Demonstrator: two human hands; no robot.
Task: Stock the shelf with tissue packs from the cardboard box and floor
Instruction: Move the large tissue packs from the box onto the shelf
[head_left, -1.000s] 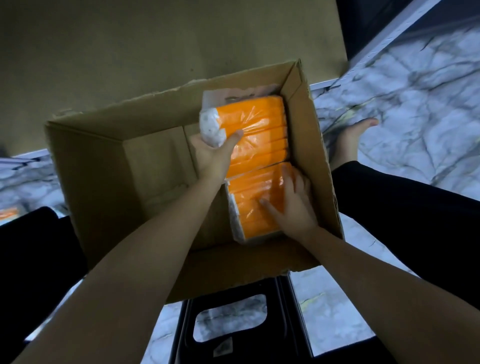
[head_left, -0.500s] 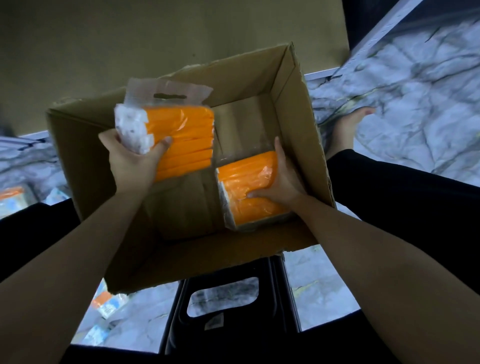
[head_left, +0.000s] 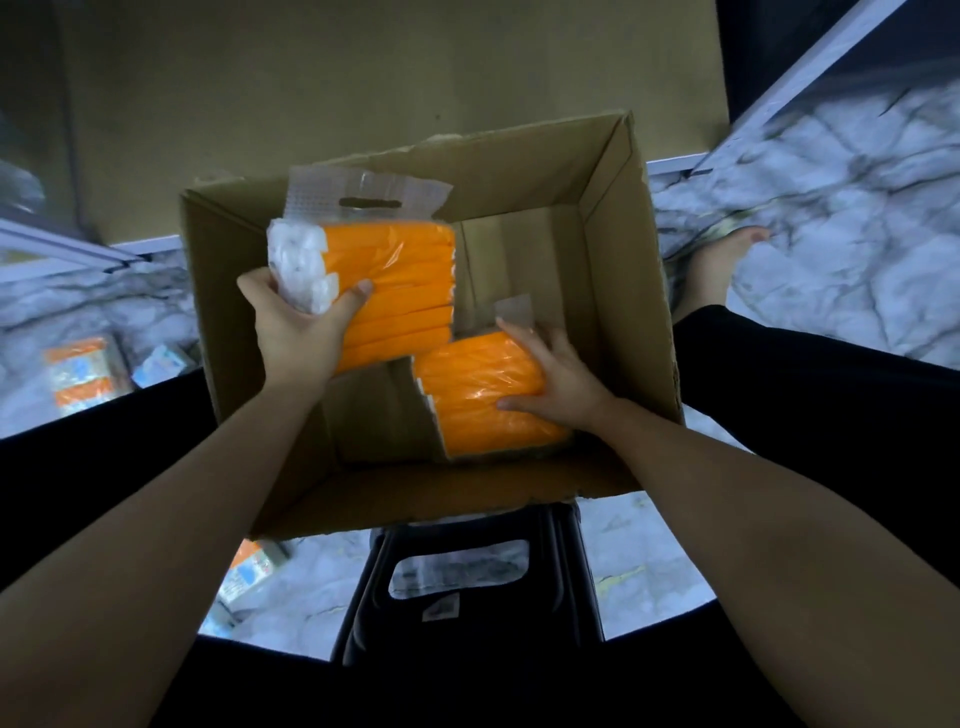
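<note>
An open cardboard box (head_left: 628, 291) stands in front of me on the marble floor. My left hand (head_left: 291, 332) grips an orange tissue pack (head_left: 395, 291) by its white end and holds it above the box's left half, its clear plastic handle pointing away from me. A second orange tissue pack (head_left: 467, 400) lies in the box's near right corner. My right hand (head_left: 556, 379) is wrapped around its right side, fingers over the top and thumb at the near edge.
More tissue packs lie on the floor, one at the left (head_left: 83, 379) and one at the near left (head_left: 249, 571). A black plastic stool (head_left: 467, 597) stands just in front of the box. A bare foot (head_left: 722, 265) rests right of the box.
My left hand lifted the first pack out of the box's far right corner and carried it left and up. My right hand shifted its hold on the second pack, which tilted slightly.
</note>
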